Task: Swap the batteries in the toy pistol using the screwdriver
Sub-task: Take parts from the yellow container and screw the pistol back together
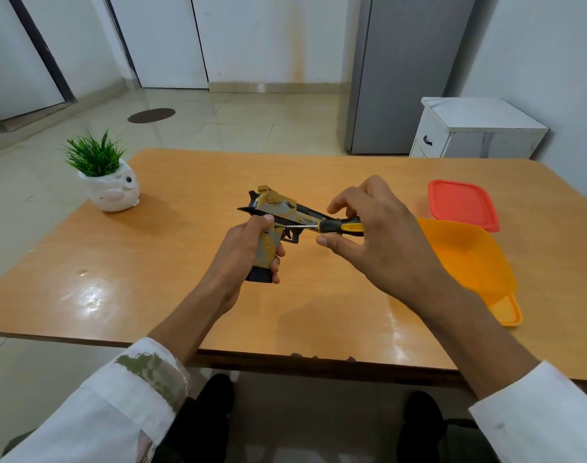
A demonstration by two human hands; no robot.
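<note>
From where I stand, the table (185, 262) shows open wood across its left half and along the near edge, so a hand could come in from the front or the left. The one obstacle on that side is the potted plant (113, 190), at the far left corner and well apart from the middle.

The right is tighter. The orange tub (469, 259) lies just beside the right forearm, with the red-lidded box (462, 203) close behind it.

The centre is blocked by the left hand (248, 252) gripping the toy pistol (278, 212) and the right hand (375, 235) holding the screwdriver (338, 226) against it. Behind them, bare wood runs to the far edge.
</note>
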